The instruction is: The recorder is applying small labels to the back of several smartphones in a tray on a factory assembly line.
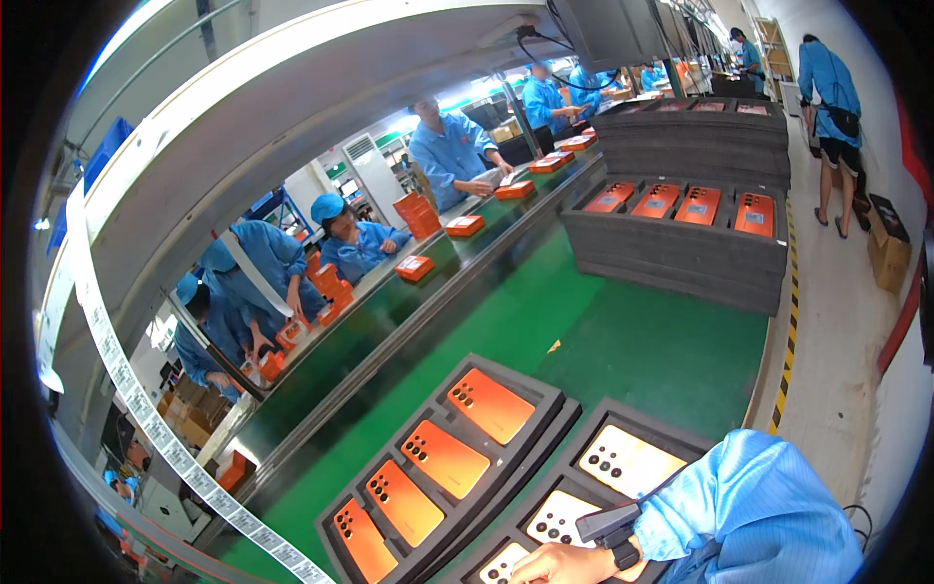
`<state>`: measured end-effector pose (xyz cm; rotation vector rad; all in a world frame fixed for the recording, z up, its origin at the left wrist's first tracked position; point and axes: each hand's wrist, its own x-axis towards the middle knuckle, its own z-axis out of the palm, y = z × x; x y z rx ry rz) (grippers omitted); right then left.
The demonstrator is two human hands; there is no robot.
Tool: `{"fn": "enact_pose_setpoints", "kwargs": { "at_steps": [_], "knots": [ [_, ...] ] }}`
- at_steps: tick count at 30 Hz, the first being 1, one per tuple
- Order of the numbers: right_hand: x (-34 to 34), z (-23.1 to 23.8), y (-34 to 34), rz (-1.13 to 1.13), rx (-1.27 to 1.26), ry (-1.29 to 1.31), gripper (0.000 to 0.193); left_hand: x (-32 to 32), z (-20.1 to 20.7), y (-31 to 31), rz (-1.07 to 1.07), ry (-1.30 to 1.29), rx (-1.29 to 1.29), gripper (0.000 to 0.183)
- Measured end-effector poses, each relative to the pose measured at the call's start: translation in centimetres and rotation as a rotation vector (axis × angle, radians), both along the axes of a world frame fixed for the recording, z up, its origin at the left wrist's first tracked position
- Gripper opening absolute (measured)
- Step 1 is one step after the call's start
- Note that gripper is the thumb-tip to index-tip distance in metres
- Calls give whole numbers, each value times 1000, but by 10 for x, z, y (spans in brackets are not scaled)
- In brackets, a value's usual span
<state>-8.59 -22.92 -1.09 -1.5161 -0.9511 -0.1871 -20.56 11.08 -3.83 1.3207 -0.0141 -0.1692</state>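
Note:
My right hand point(562, 563) reaches in from the lower right in a blue sleeve, with a black strap and a small black device point(610, 526) at the wrist. It rests over the lower part of the nearer dark foam tray point(533, 499), beside a pale golden phone point(503, 565). The frame's lower edge cuts off its fingers, so I cannot make out whether they hold anything. Further golden phones point(630, 459) lie camera side up in that tray. To its left, another foam tray point(475, 366) carries a row of orange phones point(446, 458). My left hand is out of view.
A green bench surface point(642, 336) runs under the trays. Stacked foam trays point(676, 255) with orange phones stand at the far right. Beyond a metal rail, a belt point(443, 255) carries orange boxes point(465, 226); several people in blue work there. Another person point(830, 92) stands in the right aisle.

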Motion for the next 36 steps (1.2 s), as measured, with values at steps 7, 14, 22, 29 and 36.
{"fn": "enact_pose_setpoints", "kwargs": {
  "at_steps": [7,14,22,29,36],
  "knots": [
    [1,1,-1,49,52,-18,9,6,67,-41,4,401,630,11],
    [-1,5,-3,7,90,-84,8,11,103,-84,-552,-137,1264,23],
    [2,-4,3,-30,91,-146,7,7,54,-53,-528,-320,1420,28],
    [-2,4,0,46,55,-15,8,12,73,-65,-612,-360,1416,26],
    [5,-5,3,-55,81,-173,8,9,98,-87,-619,-235,1386,22]
  ]
}}
